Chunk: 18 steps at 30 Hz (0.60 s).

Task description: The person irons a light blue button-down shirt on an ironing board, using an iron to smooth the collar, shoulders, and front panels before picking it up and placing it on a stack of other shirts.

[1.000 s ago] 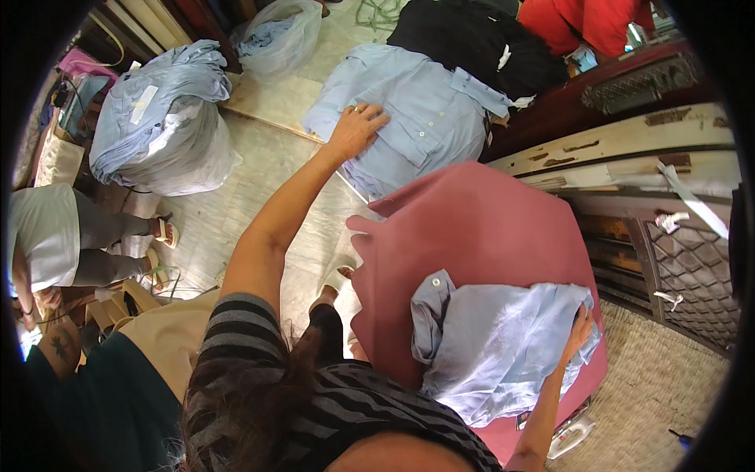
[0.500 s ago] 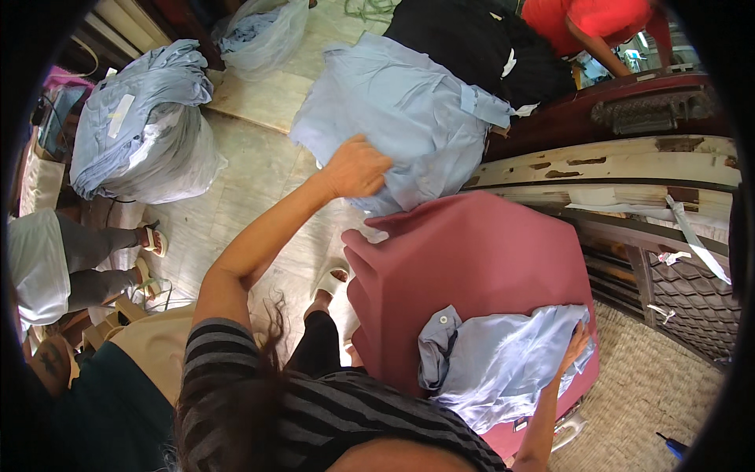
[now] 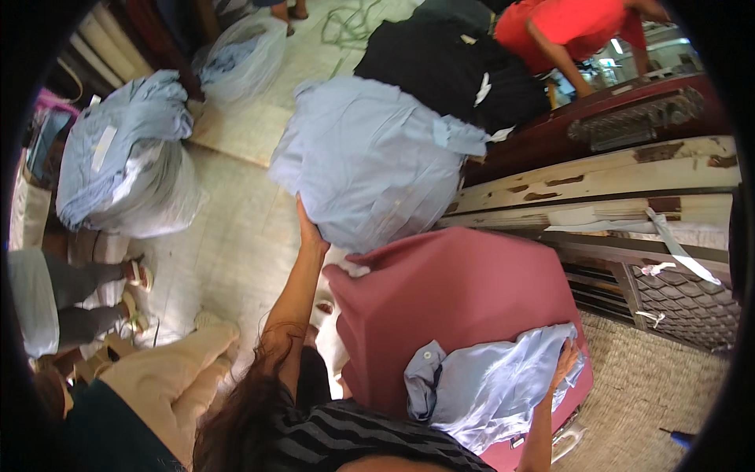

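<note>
We are shifting the left hand (image 3: 311, 230) from the top of the pale-blue shirt pile (image 3: 366, 153) to its near-left edge, so our contact is apparently passing from upper face to side; its fingers are partly hiding, and we cannot tell whether they are grasping. We are keeping the right hand (image 3: 564, 363) on the blue shirt (image 3: 491, 385) lying on the maroon cover (image 3: 452, 287), its fingers curving over fabric, any pinch not showing

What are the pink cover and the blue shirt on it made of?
Blue shirt: perhaps thin cotton or blend, from its fine creases; the sheen may be just light. Pink cover: seemingly smooth, matte cloth; its edge ripples in soft folds.
</note>
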Each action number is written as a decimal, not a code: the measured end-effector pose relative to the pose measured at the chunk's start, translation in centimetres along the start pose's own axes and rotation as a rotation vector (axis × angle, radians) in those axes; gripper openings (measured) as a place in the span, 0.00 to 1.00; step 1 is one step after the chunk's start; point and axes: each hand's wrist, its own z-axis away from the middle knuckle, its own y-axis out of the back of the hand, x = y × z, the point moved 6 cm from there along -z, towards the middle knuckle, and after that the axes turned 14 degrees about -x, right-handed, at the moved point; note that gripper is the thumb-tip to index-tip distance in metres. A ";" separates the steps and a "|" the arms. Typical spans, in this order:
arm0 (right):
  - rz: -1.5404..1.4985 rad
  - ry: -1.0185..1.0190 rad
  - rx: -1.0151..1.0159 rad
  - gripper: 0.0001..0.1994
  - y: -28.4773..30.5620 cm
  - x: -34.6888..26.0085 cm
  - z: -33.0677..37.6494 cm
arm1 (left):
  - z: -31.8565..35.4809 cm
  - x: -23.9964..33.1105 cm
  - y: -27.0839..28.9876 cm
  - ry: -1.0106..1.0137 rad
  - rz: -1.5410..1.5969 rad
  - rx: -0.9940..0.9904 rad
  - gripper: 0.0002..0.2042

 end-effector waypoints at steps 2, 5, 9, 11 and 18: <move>0.000 -0.022 0.006 0.25 0.1 1.2 0.6 | -1.1 -1.1 -2.0 -0.028 0.134 -0.166 0.42; 0.002 -0.047 -0.006 0.25 -0.1 2.2 1.1 | -1.2 -2.7 -1.4 -0.096 0.149 -0.121 0.41; 0.002 -0.043 0.003 0.26 -0.6 2.7 1.1 | -0.5 -4.0 -1.2 -0.083 0.207 -0.188 0.40; 0.021 -0.025 0.026 0.26 -0.5 2.2 1.2 | 0.7 -5.2 -1.4 -0.101 0.238 -0.188 0.40; -0.015 -0.004 0.021 0.26 -0.1 1.6 0.9 | 3.1 -6.9 -2.6 -0.143 0.277 -0.162 0.38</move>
